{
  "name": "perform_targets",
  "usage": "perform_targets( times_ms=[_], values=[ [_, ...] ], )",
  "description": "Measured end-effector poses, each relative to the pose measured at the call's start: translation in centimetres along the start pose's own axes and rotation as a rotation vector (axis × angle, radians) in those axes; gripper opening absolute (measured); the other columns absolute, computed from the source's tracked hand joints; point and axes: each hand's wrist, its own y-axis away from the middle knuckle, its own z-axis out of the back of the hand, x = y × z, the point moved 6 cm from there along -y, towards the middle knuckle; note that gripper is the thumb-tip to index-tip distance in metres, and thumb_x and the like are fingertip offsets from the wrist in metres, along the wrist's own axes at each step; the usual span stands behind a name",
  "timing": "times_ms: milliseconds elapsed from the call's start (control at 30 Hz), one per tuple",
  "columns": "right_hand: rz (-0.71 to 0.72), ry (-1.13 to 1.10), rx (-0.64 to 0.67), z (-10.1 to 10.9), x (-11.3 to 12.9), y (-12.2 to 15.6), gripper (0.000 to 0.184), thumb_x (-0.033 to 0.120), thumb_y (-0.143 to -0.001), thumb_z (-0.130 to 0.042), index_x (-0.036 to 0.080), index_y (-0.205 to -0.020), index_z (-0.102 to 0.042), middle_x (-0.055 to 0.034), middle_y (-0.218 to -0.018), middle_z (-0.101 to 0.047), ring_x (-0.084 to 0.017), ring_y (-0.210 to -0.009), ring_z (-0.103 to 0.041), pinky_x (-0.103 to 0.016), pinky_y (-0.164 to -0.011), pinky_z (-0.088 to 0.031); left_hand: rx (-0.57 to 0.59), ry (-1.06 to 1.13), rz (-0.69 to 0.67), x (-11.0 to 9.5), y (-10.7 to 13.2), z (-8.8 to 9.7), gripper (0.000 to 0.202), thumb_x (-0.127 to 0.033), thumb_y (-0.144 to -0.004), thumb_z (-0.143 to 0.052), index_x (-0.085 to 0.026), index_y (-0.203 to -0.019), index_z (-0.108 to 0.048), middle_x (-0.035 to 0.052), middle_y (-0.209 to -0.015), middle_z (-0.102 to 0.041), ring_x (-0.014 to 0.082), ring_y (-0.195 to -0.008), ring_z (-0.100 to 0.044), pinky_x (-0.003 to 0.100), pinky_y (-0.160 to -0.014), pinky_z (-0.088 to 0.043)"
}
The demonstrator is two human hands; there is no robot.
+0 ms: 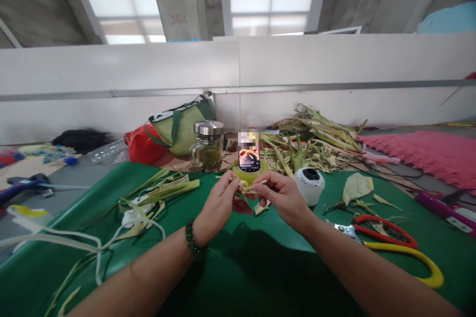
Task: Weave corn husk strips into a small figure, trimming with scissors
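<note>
Pale yellow-green, a thin, bent strip of dried plant husk (pixel 246 186) was pinched between two bare hands, near the middle of the view and above a smooth, dark green mat (pixel 238 252). The left hand (pixel 219 198), with a bracelet of dark green beads (pixel 190 237) on its wrist, gripped the strip between thumb and fingers. The right hand (pixel 284 195) grasped its other side with thumb and forefinger. Just beneath the right fingers showed a short, pale piece of husk (pixel 261 207); I could not tell whether it hung from the hand or lay on the mat.

Directly behind the hands, a black phone with a lit screen (pixel 248 156) stood upright at a round, yellow-green roll of tape (pixel 256 172). To the left of the phone was a clear glass jug with a silver metal lid (pixel 208 151), close in front of a light green fabric bag with dark green handles (pixel 178 131). Loose, long green husk strips (pixel 167 190) lay left of the hands. Near the right hand stood a white spool of thread (pixel 310 188), and farther right rested large metal scissors with one red and one yellow handle (pixel 390 246).
</note>
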Motion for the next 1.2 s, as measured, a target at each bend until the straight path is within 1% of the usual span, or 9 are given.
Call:
perform_targets(
  times_ms=[200, 333, 500, 600, 767, 833, 933, 1067, 1200],
  values=[
    [0.105, 0.181, 0.037, -0.2, 0.4, 0.7, 0.023, 0.038, -0.076, -0.066, 0.018, -0.084, -0.061, 0.0033, -0.058, -0.055, -0.009, -0.045, -0.049, -0.021, -0.042, -0.039, -0.161, -0.325, -0.282, -1.0, 0.0, 1.0, 0.024, -0.036, -0.085, -0.043, -0.022, -0.065, -0.039, -0.0075, -0.048, -0.039, 0.0103, -0.043, -0.04, 0.022, -0.044, -0.034],
    [0.196, 0.277, 0.049, 0.5, 1.5, 0.7, 0.035, 0.033, -0.081, -0.062, 0.019, -0.111, -0.051, 0.0059, -0.058, -0.051, -0.01, -0.049, -0.046, -0.021, -0.047, -0.038, -0.142, -0.263, -0.285, -1.5, 0.1, 1.4, 0.023, -0.035, -0.082, -0.046, -0.022, -0.065, -0.039, -0.0065, -0.05, -0.044, 0.0107, -0.045, -0.045, 0.022, -0.047, -0.038],
    [0.297, 0.407, 0.076, 0.8, 2.2, 0.9, 0.028, 0.027, -0.085, -0.057, 0.021, -0.112, -0.05, 0.0051, -0.06, -0.046, -0.011, -0.054, -0.045, -0.024, -0.052, -0.038, -0.155, -0.277, -0.311, -2.3, 0.3, 1.7, 0.022, -0.033, -0.082, -0.047, -0.021, -0.065, -0.041, -0.0051, -0.051, -0.047, 0.0115, -0.048, -0.049, 0.023, -0.051, -0.04],
    [0.205, 0.323, 0.124, 0.7, 1.6, 0.6, 0.031, 0.03, -0.082, -0.06, 0.022, -0.111, -0.052, 0.0046, -0.061, -0.048, -0.012, -0.054, -0.046, -0.025, -0.052, -0.039, -0.157, -0.302, -0.337, -2.5, 0.4, 1.7, 0.021, -0.034, -0.083, -0.047, -0.021, -0.066, -0.041, -0.0049, -0.054, -0.048, 0.0125, -0.051, -0.052, 0.023, -0.052, -0.04],
    [-0.183, -0.088, 0.247, -0.6, -0.5, 0.3, 0.072, 0.033, -0.064, -0.076, 0.02, -0.125, -0.039, 0.006, -0.064, -0.057, -0.011, -0.052, -0.054, -0.024, -0.05, -0.046, -0.1, -0.397, -0.412, -2.6, 0.9, 0.7, 0.019, -0.029, -0.086, -0.042, -0.021, -0.069, -0.041, -0.003, -0.061, -0.05, 0.0134, -0.058, -0.052, 0.024, -0.056, -0.04],
    [-0.254, -0.152, 0.274, -1.1, -0.9, 0.3, 0.069, 0.032, -0.061, -0.079, 0.018, -0.12, -0.046, 0.0072, -0.06, -0.056, -0.009, -0.049, -0.053, -0.022, -0.049, -0.046, -0.082, -0.467, -0.459, -2.7, 1.2, 0.1, 0.019, -0.027, -0.086, -0.041, -0.021, -0.069, -0.042, -0.0029, -0.062, -0.049, 0.0126, -0.057, -0.048, 0.023, -0.055, -0.038],
    [-0.253, -0.165, 0.257, -1.3, -1.0, 0.4, 0.045, 0.035, -0.061, -0.079, 0.016, -0.096, -0.059, 0.0052, -0.062, -0.057, -0.009, -0.052, -0.055, -0.021, -0.049, -0.049, -0.059, -0.535, -0.507, -2.7, 1.6, -0.5, 0.019, -0.025, -0.086, -0.04, -0.02, -0.068, -0.042, -0.0032, -0.062, -0.047, 0.0117, -0.056, -0.043, 0.022, -0.054, -0.035],
    [-0.185, -0.123, 0.195, -1.1, -0.7, 0.5, 0.035, 0.036, -0.058, -0.081, 0.015, -0.079, -0.06, 0.0059, -0.057, -0.055, -0.008, -0.051, -0.054, -0.021, -0.047, -0.051, -0.053, -0.491, -0.454, -2.3, 1.6, -0.5, 0.017, -0.026, -0.087, -0.042, -0.02, -0.071, -0.044, -0.0028, -0.063, -0.049, 0.0116, -0.056, -0.045, 0.022, -0.053, -0.036],
    [-0.161, -0.106, 0.208, -1.0, -0.5, 0.4, 0.029, 0.032, -0.059, -0.081, 0.015, -0.073, -0.061, 0.0051, -0.054, -0.057, -0.007, -0.045, -0.052, -0.019, -0.043, -0.05, -0.025, -0.374, -0.391, -1.9, 1.5, -0.2, 0.006, -0.026, -0.086, -0.045, -0.02, -0.087, -0.044, -0.0045, -0.063, -0.048, 0.0117, -0.054, -0.045, 0.022, -0.052, -0.037]
  ],
)
